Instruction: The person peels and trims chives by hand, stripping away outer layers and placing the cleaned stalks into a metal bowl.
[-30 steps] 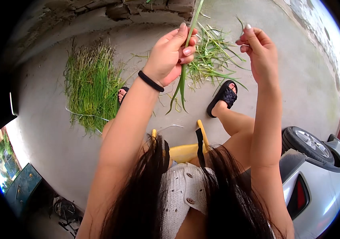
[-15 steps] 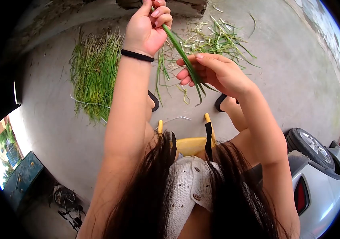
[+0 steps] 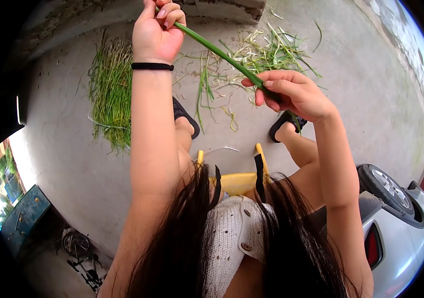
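Head view: a green stalk point(image 3: 217, 51) slants across the concrete floor point(image 3: 252, 119), held above it by both hands. The left hand point(image 3: 158, 40) has its grip clamped on the upper end; the right hand point(image 3: 301, 95) has its grip closed around the leafy lower part. Compared with half a second ago, the hands are farther apart and the stalk lies flatter, its loose leaf tips now mostly hidden.
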The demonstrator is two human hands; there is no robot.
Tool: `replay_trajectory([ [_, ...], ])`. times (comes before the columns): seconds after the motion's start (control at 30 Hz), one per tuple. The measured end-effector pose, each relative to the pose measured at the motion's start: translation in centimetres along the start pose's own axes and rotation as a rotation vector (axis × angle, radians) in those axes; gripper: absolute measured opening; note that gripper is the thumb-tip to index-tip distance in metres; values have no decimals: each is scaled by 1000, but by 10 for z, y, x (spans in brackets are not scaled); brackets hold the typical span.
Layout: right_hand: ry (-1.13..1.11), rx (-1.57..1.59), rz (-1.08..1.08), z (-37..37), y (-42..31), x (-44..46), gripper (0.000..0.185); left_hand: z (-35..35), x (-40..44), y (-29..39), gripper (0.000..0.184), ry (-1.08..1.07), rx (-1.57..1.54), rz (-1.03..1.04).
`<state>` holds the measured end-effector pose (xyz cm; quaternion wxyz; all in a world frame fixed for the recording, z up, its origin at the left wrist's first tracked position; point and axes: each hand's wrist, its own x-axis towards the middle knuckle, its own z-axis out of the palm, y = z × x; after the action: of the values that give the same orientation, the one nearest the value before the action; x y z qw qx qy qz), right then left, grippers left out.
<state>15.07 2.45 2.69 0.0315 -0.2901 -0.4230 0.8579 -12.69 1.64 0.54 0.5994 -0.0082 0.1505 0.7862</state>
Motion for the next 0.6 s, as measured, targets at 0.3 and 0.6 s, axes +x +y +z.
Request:
replay_trajectory([
  [0.3,121,-37,-22,-5,-2,-1,28,-12,7,8,27,-120,-67,-110],
  [0.6,85,-305,-62,-10,-7,-14,25,-4,3,11,30,-41,-12,-40],
])
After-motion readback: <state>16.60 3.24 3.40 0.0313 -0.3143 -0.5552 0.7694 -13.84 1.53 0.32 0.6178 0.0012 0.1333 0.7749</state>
